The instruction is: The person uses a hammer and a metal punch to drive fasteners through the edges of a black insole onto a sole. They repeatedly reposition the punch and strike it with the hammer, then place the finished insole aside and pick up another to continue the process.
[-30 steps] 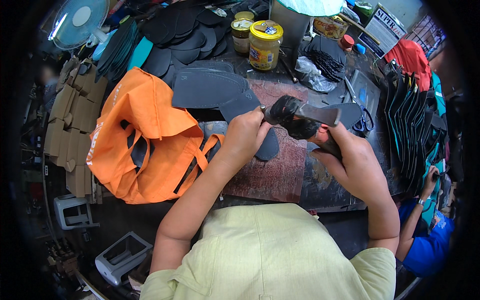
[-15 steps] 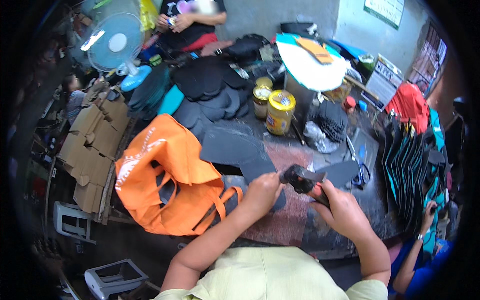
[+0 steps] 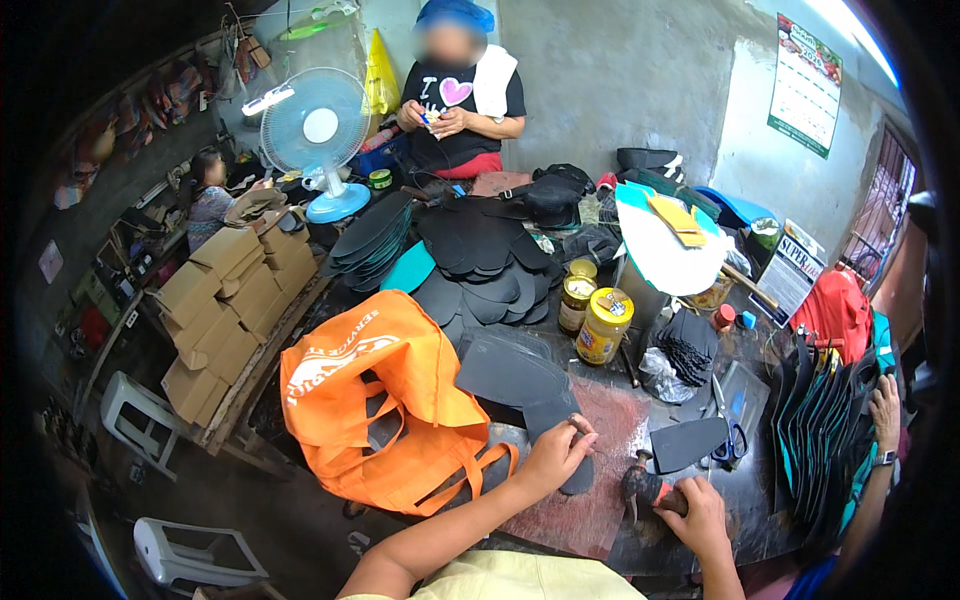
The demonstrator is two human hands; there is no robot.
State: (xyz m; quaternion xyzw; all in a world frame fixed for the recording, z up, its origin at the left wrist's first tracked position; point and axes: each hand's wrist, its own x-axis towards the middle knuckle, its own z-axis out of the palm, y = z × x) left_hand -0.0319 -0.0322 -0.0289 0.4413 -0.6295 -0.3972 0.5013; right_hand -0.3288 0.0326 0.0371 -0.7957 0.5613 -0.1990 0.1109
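My right hand (image 3: 700, 517) is closed around the handle of a hammer (image 3: 641, 486), whose dark head is low over the worktable, beside a worn reddish mat (image 3: 565, 525). Over that mat is my left hand (image 3: 556, 460), with thumb and fingertips pressed together; anything small between them is hard to make out. Partly behind the left hand lies a narrow black sole-shaped piece (image 3: 577, 478). A larger dark sheet piece (image 3: 510, 372) lies farther off. Another black piece (image 3: 690, 445) rests just beyond the hammer, next to blue-handled scissors (image 3: 736, 441).
An orange cloth bag (image 3: 430, 430) slumps at the left. Stacked black soles (image 3: 480, 240) and yellow-lidded jars (image 3: 605, 325) stand beyond. Upright black and teal pieces (image 3: 815, 430) line the right, near another person's hand (image 3: 886, 410). A co-worker (image 3: 450, 110) and fan (image 3: 320, 125) are at the back.
My left hand has come away from the hammer's head. The hammer in my right hand is now lower, toward the table. The view has tilted up, showing more of the back wall.
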